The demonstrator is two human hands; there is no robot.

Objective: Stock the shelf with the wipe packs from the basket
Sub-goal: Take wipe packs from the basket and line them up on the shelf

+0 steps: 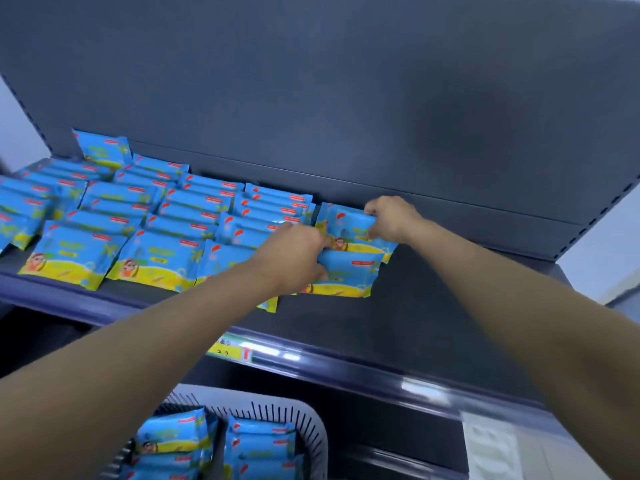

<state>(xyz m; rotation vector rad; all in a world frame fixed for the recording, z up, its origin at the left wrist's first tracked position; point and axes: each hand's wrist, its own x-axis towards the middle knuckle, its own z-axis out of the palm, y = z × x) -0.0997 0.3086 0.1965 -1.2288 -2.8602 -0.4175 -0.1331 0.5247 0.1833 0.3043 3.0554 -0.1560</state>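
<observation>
Blue-and-yellow wipe packs [152, 216] fill the left half of the dark shelf [433, 306] in overlapping rows. At the right end of the rows, my left hand [294, 258] grips the left edge of a front wipe pack [349, 275]. Behind it, my right hand [391, 220] pinches the right top corner of a rear wipe pack [349, 226]. Both packs rest on the shelf, the front one overlapping the rear one. The grey basket [311, 431] sits below the shelf at the bottom, holding several more packs [259, 448].
The shelf's right half is bare dark surface. A dark back panel [346, 98] rises behind the rows. A yellow price tag [228, 349] sits on the shelf's front rail. A perforated upright [595, 209] bounds the shelf at right.
</observation>
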